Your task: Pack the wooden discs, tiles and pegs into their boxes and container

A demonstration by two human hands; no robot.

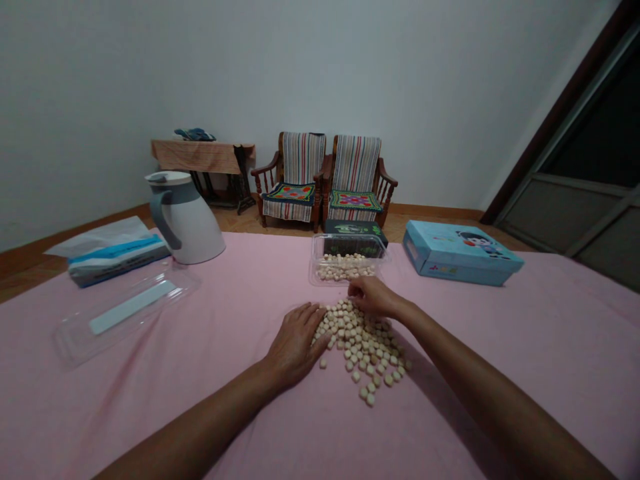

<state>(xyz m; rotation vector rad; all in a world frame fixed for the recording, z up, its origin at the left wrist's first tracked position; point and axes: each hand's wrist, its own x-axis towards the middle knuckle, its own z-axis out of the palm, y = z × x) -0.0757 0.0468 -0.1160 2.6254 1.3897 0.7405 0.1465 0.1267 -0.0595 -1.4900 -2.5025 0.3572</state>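
Note:
A heap of small pale, cube-like pieces (363,343) lies on the pink tablecloth (200,387). My left hand (295,340) rests palm down at the heap's left edge, its fingers flat and touching the pieces. My right hand (373,297) sits at the heap's far side with the fingers curled down onto the pieces; what they grip is hidden. Just beyond it stands a clear plastic container (347,260) with more of the same pieces in its bottom.
A white jug (183,217) and a blue-and-white packet (117,257) stand at the far left, with a clear plastic lid (125,310) in front. A light blue box (460,252) lies at the far right, a dark box (356,231) behind the container. Two striped armchairs (325,180) stand by the wall.

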